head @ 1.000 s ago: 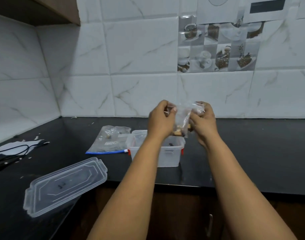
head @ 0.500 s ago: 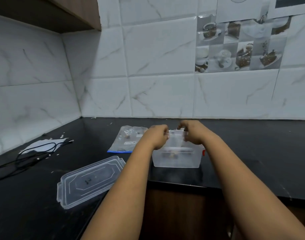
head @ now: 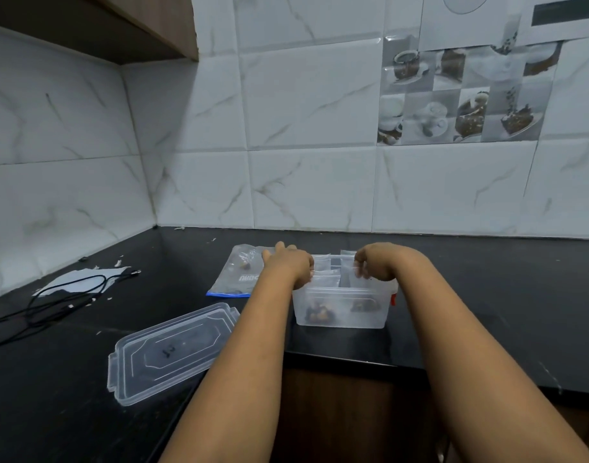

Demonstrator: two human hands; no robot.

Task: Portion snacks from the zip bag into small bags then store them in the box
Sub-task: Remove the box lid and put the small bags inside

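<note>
A clear plastic box stands on the black counter near its front edge, with brown snacks showing through its wall. Small clear bags stand upright inside it, tops above the rim. My left hand is at the box's left rim with fingers curled on a small bag's top. My right hand hovers over the right side, its fingertips pinching the top of another small bag. The large zip bag with a blue strip lies flat just left of the box, partly behind my left hand.
The box's clear lid lies on the counter at front left. A black cable and white paper sit further left. Tiled walls close the back and left; the counter's front edge runs just below the box.
My hands have come down from chest height, bringing the small snack bag into the box. They now rest at the box's rim, and the view has shifted left.
</note>
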